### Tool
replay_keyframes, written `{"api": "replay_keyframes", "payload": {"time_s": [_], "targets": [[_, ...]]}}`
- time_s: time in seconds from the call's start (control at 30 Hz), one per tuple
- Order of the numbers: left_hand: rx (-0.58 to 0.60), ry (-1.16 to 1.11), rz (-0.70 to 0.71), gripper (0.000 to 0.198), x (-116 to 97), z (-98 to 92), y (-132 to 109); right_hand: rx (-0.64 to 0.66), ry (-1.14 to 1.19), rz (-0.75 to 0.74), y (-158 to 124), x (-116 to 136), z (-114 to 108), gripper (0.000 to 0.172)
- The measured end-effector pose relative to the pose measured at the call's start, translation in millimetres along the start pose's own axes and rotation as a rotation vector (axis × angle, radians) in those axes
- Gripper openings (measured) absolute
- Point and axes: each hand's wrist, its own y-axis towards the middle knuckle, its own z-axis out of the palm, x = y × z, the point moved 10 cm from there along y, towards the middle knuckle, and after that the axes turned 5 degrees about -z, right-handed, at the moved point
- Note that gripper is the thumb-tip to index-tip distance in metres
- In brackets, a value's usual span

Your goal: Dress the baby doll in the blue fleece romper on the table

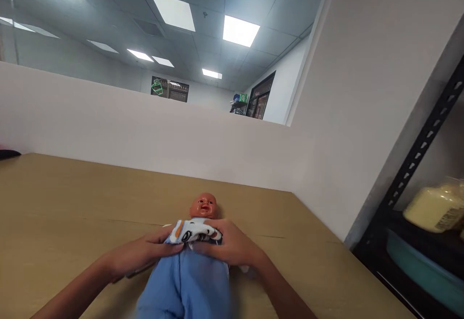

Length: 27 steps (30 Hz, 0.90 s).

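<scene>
A baby doll (203, 206) lies on its back on the wooden table, its head pointing away from me. It wears a white printed shirt (195, 231) and blue trousers (188, 285). My left hand (148, 250) is at the doll's left-of-view side, thumb and fingers closed on the shirt near the waist. On the other side my right hand (232, 244) grips the shirt too, its thumb at the hem and its fingers over the chest. The shirt bunches between both hands. A flat object under my left wrist is mostly hidden.
The table (90, 198) meets a low white wall (145, 135) with a window above it. At the right, a black metal shelf (409, 174) holds a yellowish packet (435, 208) and a teal basin (424, 266). A dark object (9, 153) sits at the far left edge.
</scene>
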Motion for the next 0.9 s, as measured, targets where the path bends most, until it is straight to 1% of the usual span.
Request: {"api": "replay_keyframes", "payload": {"time_s": [0.07, 0.1, 0.13, 0.2, 0.27, 0.33, 0.4, 0.47, 0.57, 0.63, 0.67, 0.73, 0.8, 0.83, 0.9], "targets": [[0.017, -0.081, -0.049, 0.062, 14, -3.4, 4, 0.139, 0.034, 0.057, -17, -18, 4, 0.034], [0.017, -0.077, -0.072, 0.067, 21, -6.3, 6, 0.159, 0.042, 0.088, -26, -28, 2, 0.036], [0.01, -0.038, -0.09, 0.072, 27, -9.8, 7, 0.145, 0.044, 0.111, -33, -37, -1, 0.04], [0.007, 0.101, -0.09, 0.075, 32, -14.2, 11, 0.048, 0.046, 0.117, -46, -48, -10, 0.049], [0.054, 0.194, -0.033, 0.066, 31, -10.7, 13, -0.075, 0.065, 0.098, -58, -49, -16, 0.055], [0.127, 0.19, 0.075, 0.051, 27, -3.2, 13, -0.176, 0.087, 0.073, -67, -47, -17, 0.057], [0.175, 0.157, 0.133, 0.048, 27, 0.4, 11, -0.26, 0.113, 0.045, -74, -45, -16, 0.057], [0.198, 0.128, 0.129, 0.051, 32, -0.6, 7, -0.341, 0.197, 0.015, -80, -50, -15, 0.055], [0.23, 0.149, 0.06, 0.051, 38, -3.8, -1, -0.42, 0.401, 0.024, -85, -71, -9, 0.051], [0.243, 0.208, 0.036, 0.052, 37, -6.9, -6, -0.406, 0.461, 0.081, -87, -83, -1, 0.05], [0.228, 0.242, 0.03, 0.052, 36, -10.7, -7, -0.383, 0.449, 0.115, -87, -86, 3, 0.05], [0.152, 0.275, 0.024, 0.053, 34, -22.5, -7, -0.316, 0.364, 0.163, -88, -82, 9, 0.049], [0.086, 0.284, 0.014, 0.054, 34, -32.1, -5, -0.224, 0.268, 0.188, -88, -71, 15, 0.045], [0.069, 0.292, 0.012, 0.053, 36, -34.2, -4, -0.179, 0.228, 0.207, -88, -67, 18, 0.047], [0.062, 0.32, 0.023, 0.051, 39, -33.6, -2, -0.122, 0.143, 0.314, -93, -69, 22, 0.06]]}}
